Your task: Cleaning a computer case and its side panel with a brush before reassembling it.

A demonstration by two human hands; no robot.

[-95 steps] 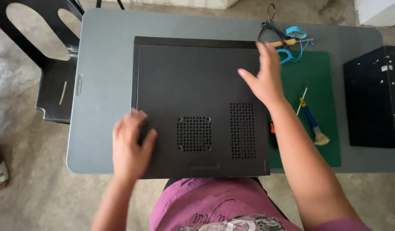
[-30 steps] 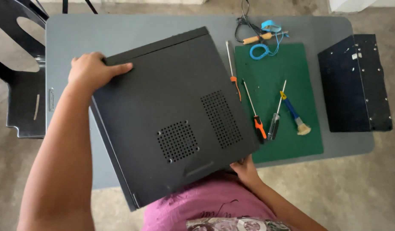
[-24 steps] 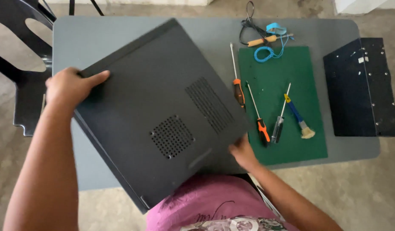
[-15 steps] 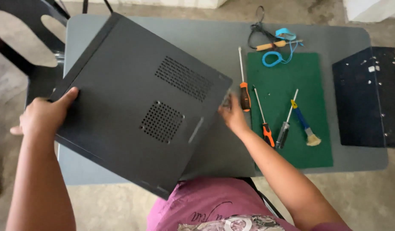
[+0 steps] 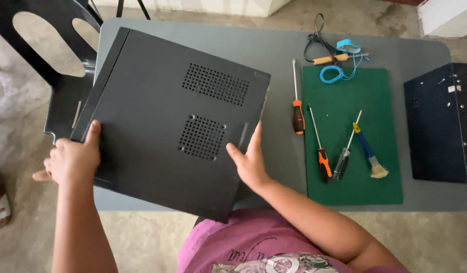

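A: Item one, the large piece?

B: Black computer case, vented side panel up, turned askew over the left half of the grey table. Two perforated vent patches show on the panel; the near corner overhangs the table's front edge at 6 o'clock, above the purple shirt.

A: Hands?

B: Left hand at 8 o'clock of the case, clenched on its left edge, thumb on top, fingers wrapped beneath. Right hand at 4 o'clock of the case, palm and fingers pressed along the right edge, thumb spread across the panel, grasping that side.

A: Tools?

B: Green mat at 3 o'clock of the case. Just left of the mat, on bare table: long screwdriver with black-and-orange handle. On the mat: smaller orange-handled screwdriver, a clear dark-handled screwdriver beside it, and a blue-handled brush to their right. At 12 o'clock of the mat: coiled blue wrist strap, a wooden-handled tool and black cable, tangled together.

A: Anything else?

B: Detached dark panel at the table's far right, overhanging its edge. Black chair at 10 o'clock, partly hidden behind the case.
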